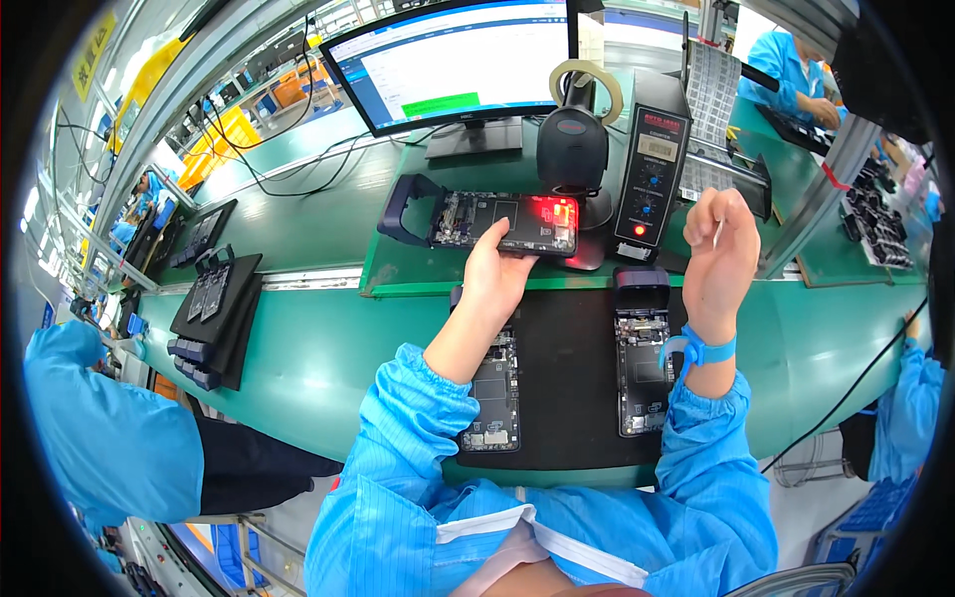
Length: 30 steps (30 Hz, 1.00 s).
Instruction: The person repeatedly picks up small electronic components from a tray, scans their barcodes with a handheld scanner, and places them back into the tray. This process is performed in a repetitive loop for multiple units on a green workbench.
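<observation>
Left hand clamps a black rectangular circuit-bearing device beneath a rounded black plastic scanner. The right hand curls; whether it holds anything, I cannot tell.

Bright, even light inside a black fisheye rim
Pale sheen spreads toward the green bench's left and right ends; red light glows on the device.

A green workbench, framed by silver metal posts, stretches brightly lit above a pale floor.
</observation>
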Tool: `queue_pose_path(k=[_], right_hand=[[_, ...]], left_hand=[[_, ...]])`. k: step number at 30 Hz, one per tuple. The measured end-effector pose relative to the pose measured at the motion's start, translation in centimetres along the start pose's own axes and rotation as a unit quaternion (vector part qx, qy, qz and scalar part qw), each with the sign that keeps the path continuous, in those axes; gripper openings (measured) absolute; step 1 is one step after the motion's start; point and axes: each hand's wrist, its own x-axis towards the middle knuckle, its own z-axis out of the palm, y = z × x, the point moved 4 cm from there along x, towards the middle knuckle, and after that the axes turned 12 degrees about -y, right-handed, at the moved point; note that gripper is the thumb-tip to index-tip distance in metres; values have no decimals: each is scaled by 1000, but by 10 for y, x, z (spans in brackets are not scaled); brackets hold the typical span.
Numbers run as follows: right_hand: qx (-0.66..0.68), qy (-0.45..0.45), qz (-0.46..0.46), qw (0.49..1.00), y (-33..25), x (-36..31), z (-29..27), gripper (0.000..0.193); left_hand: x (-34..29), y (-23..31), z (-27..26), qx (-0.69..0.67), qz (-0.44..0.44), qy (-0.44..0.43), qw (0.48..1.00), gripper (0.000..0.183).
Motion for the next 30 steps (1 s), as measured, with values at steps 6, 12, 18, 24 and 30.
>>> queue_pose_path(k=[6, 12, 18, 24, 30], right_hand=[[-74, -172, 133, 973, 7, -26, 61, 30], [-52, -229, 162, 958, 14, -49, 80, 24], [-66, -226, 171, 957, 9, -47, 81, 23], [-100, -221, 173, 954, 9, -47, 78, 20], [-103, -219, 175, 954, 9, -44, 78, 20]], left_hand=[[-80, -8, 9, 384, 52, -88, 918, 27], [-114, -36, -11, 567, -7, -103, 817, 22], [-119, -37, -9, 570, 53, -144, 807, 25], [-120, -36, -10, 594, 40, -152, 789, 22], [-119, -36, -9, 601, 34, -150, 785, 22]])
